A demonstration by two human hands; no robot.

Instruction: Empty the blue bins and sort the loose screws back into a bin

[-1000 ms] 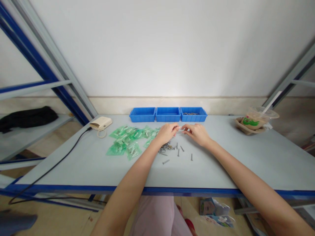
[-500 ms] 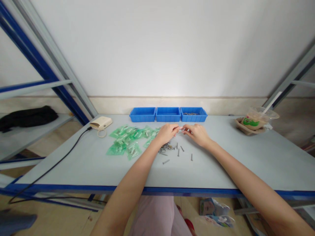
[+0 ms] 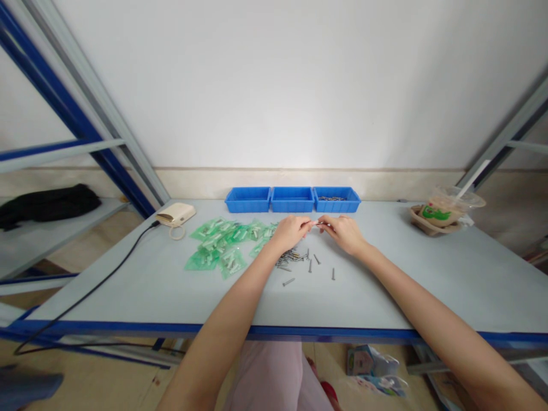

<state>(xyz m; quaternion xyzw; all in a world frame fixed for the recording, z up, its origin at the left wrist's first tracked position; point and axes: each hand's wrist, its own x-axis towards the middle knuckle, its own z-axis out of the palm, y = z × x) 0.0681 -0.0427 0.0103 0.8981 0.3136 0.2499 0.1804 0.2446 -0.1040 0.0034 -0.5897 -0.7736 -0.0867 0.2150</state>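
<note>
My left hand (image 3: 293, 232) and my right hand (image 3: 342, 233) meet fingertip to fingertip above the table, just short of the blue bins. Both are closed in a pinch around something small and pale, too small to name. Below and between them lies a pile of screws (image 3: 291, 258), partly covered by my left forearm. Several loose screws (image 3: 333, 274) are scattered nearer to me. To the left of my left hand, small green plastic bags (image 3: 218, 242) with little parts inside lie in a heap, some hidden behind that hand.
Three blue bins stand along the wall; the right bin (image 3: 337, 206) holds screws. A cream-coloured device (image 3: 177, 213) with a black cable (image 3: 103, 277) sits at left. On the right, a drink cup (image 3: 445, 208) with a straw rests in a brown carton holder (image 3: 432, 226).
My right fingers have closed in slightly at the pinch. My left hand and the things on the table look unmoved.
</note>
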